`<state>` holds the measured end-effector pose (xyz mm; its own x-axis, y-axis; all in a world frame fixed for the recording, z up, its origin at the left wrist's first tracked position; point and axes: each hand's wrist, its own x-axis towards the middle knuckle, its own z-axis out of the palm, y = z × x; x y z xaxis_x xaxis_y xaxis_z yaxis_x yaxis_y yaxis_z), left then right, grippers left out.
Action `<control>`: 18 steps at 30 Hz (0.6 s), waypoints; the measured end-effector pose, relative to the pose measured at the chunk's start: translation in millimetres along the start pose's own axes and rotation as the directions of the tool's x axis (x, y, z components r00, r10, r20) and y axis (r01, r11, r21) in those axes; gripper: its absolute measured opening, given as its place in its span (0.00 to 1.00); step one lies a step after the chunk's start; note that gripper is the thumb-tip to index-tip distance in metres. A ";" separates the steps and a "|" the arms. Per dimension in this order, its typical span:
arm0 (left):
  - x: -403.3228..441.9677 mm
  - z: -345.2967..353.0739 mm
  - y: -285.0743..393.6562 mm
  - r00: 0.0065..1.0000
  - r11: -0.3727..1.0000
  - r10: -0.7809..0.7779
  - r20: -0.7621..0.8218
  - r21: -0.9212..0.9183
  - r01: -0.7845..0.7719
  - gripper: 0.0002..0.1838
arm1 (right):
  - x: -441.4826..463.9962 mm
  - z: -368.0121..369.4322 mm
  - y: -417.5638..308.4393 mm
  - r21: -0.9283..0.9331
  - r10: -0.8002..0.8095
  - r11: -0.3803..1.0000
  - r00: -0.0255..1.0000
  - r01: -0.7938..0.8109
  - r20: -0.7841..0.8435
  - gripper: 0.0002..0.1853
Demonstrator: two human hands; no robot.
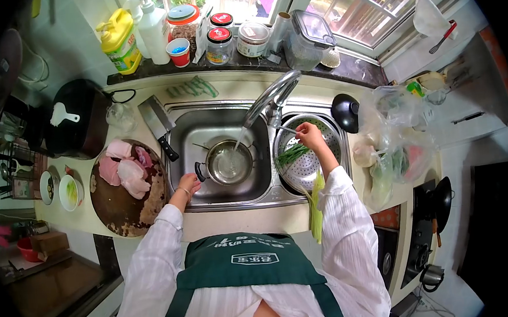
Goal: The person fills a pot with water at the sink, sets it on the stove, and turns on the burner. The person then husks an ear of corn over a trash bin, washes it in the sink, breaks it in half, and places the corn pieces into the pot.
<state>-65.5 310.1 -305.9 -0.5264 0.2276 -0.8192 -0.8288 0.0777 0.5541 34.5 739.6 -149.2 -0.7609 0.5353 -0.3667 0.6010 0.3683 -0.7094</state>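
Note:
A round metal pot (pixel 230 162) sits in the left sink basin (pixel 181 125), under a stream of water from the curved faucet (pixel 267 91). My left hand (pixel 189 186) is at the pot's black handle (pixel 201 171), its fingers curled against it. My right hand (pixel 309 136) pinches the end of the faucet's lever (pixel 288 131), above the right basin. Below it, a perforated metal colander (pixel 318 148) holds green stalks (pixel 292 154). Pale green leaves (pixel 316 207) hang over the sink's front edge near my right forearm.
Raw meat (pixel 131 176) lies on a round cutting board (pixel 109 207) at left. A cleaver (pixel 158 124) rests beside the sink. Bowls (pixel 71 192) stand further left. Plastic bags of vegetables (pixel 394 143) and a black lid (pixel 345 112) are at right. Jars (pixel 219 46) line the sill.

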 end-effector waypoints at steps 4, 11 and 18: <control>0.0 0.2 1.2 1.000 1.000 -0.006 0.006 0.006 0.006 0.16 | 3.8 3.0 8.2 -0.047 -0.040 0.998 0.999 0.039 -0.015 0.07; 1.3 3.4 0.0 1.000 1.000 -0.006 -0.019 0.024 0.007 0.16 | -3.1 -0.9 -2.7 -0.244 -0.129 0.963 0.990 0.113 -0.050 0.08; 8.0 3.3 -1.2 0.999 0.998 -0.031 -0.010 0.054 0.031 0.17 | -8.1 -9.0 -18.6 -0.309 -0.063 0.949 0.998 0.055 -0.015 0.09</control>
<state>-68.0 315.1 -312.6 -0.5026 0.2157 -0.8372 -0.8332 0.1375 0.5356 31.7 735.2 -127.6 -0.7935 0.5222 -0.3125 0.6042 0.6142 -0.5077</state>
